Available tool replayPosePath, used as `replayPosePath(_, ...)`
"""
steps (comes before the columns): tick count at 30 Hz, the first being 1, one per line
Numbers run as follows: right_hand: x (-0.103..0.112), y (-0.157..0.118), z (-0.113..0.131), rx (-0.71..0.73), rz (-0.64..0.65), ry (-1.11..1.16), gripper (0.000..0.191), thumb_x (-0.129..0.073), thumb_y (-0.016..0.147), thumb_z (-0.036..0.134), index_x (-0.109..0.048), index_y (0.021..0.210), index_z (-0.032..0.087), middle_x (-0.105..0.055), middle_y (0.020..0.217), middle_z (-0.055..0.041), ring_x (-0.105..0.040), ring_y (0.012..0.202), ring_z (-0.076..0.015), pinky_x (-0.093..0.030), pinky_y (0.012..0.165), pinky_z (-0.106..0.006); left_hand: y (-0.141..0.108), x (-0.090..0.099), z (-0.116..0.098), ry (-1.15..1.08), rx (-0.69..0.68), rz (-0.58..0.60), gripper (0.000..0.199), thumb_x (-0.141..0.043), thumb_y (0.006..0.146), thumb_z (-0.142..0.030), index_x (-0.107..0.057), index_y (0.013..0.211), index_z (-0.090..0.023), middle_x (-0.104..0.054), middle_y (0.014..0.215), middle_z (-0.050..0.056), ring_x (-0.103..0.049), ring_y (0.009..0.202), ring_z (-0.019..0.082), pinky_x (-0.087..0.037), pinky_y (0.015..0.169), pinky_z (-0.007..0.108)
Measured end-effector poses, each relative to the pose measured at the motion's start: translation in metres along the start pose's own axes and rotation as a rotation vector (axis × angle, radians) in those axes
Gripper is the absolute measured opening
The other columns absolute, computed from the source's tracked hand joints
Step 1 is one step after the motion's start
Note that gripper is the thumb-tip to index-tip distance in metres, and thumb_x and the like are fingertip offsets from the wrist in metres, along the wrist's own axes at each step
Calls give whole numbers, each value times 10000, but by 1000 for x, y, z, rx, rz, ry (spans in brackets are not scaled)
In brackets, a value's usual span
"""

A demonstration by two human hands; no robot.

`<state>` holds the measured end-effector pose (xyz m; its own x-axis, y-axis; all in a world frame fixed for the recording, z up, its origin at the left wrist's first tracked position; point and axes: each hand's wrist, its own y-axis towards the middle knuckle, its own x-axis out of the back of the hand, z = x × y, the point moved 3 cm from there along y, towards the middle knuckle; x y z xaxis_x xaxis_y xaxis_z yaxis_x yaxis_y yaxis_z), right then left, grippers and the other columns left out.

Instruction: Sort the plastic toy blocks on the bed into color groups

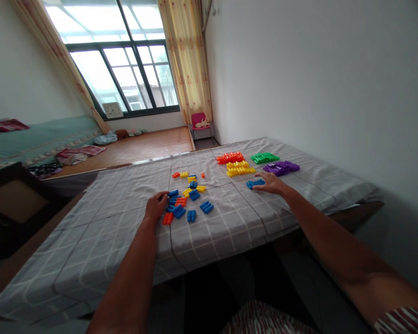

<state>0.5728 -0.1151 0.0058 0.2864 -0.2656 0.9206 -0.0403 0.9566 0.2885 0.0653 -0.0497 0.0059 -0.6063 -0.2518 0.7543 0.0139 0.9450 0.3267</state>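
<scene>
My left hand is at the left edge of a loose mixed group, its fingers closed on a blue plastic piece that looks like a small clothes peg; the exact kind is too small to tell. Around it lie more blue pieces, orange pieces and yellow pieces. Over on the right, my right hand has its thumb and fingers around the near end of a short row of blue pieces lying on the cloth.
Sorted piles stand behind my right hand: orange, yellow, green and purple. A grey checked cloth covers the table. A white wall runs along the right side, and a pink chair stands beyond.
</scene>
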Motion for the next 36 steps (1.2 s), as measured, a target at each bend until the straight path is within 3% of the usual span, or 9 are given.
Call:
replayPosePath(8, -14, -9, 9, -58, -60, -13, 419, -652, 753, 444, -652, 1095, 202, -681, 1119, -91, -610, 1075, -275, -439, 966, -407, -2, -2, 0, -24, -8, -13, 354, -474, 806, -334, -719, 1030, -207, -740, 977, 42, -661, 885, 192, -501, 812, 288)
replayPosePath(11, -12, -8, 14, -45, -86, -35, 408, -628, 767, 462, -651, 1090, 213, -688, 1091, -91, -624, 1022, -265, -455, 936, -401, -3, -4, 1, -31, -9, -6, 367, -466, 815, -319, -717, 1046, -183, -736, 983, 59, -661, 890, 197, -504, 816, 291)
replayPosePath(14, -5, -7, 32, 29, -132, -41, 473, -628, 767, 478, -625, 1152, 203, -652, 1170, -115, -582, 1103, -290, -428, 971, -442, -3, -6, 1, -41, -12, -12, 363, -468, 824, -304, -714, 1059, -178, -731, 1003, 64, -660, 904, 194, -506, 831, 290)
replayPosePath(17, -4, -6, 76, 194, -144, 35, 452, -598, 817, 408, -592, 1218, 199, -604, 1261, -121, -508, 1216, -296, -373, 1032, -478, -2, -7, 2, -68, -17, -36, 348, -483, 827, -297, -710, 1066, -184, -725, 1028, 61, -658, 914, 188, -507, 854, 294)
replayPosePath(21, -24, 3, 157, 415, -71, 202, 388, -584, 854, 333, -595, 1220, 205, -602, 1256, -115, -503, 1215, -267, -368, 1047, -452, -3, -6, 1, -97, -8, -45, 341, -494, 833, -287, -704, 1078, -176, -720, 1052, 70, -657, 926, 187, -506, 873, 300)
replayPosePath(25, -54, 25, 224, 473, -13, 252, 355, -623, 847, 307, -619, 1184, 198, -612, 1200, -118, -532, 1146, -255, -388, 1020, -425, -5, -3, -1, -95, -15, -45, 332, -491, 829, -258, -721, 1041, -147, -719, 1051, 95, -656, 939, 196, -499, 889, 305)
replayPosePath(28, -72, 43, 253, 485, 24, 238, 357, -650, 835, 326, -628, 1158, 177, -604, 1167, -130, -541, 1114, -251, -405, 986, -404, -6, 0, -2, -97, -16, -48, 319, -497, 822, -246, -731, 1021, -158, -728, 1021, 83, -656, 938, 200, -497, 890, 310)
replayPosePath(32, -76, 56, 260, 461, 48, 252, 284, -714, 755, 221, -640, 1019, 146, -626, 1060, -119, -575, 1026, -231, -431, 928, -359, -5, 0, 0, -102, -23, -35, 317, -498, 826, -262, -731, 1021, -174, -734, 998, 66, -656, 925, 192, -495, 878, 296)
replayPosePath(36, -59, 51, 219, 314, 21, 381, 161, -680, 730, 145, -601, 866, 175, -644, 931, -45, -614, 841, -157, -476, 786, -274, -1, -3, 5, -96, -20, -33, 322, -498, 825, -282, -728, 1024, -176, -735, 998, 60, -657, 906, 189, -497, 850, 283)
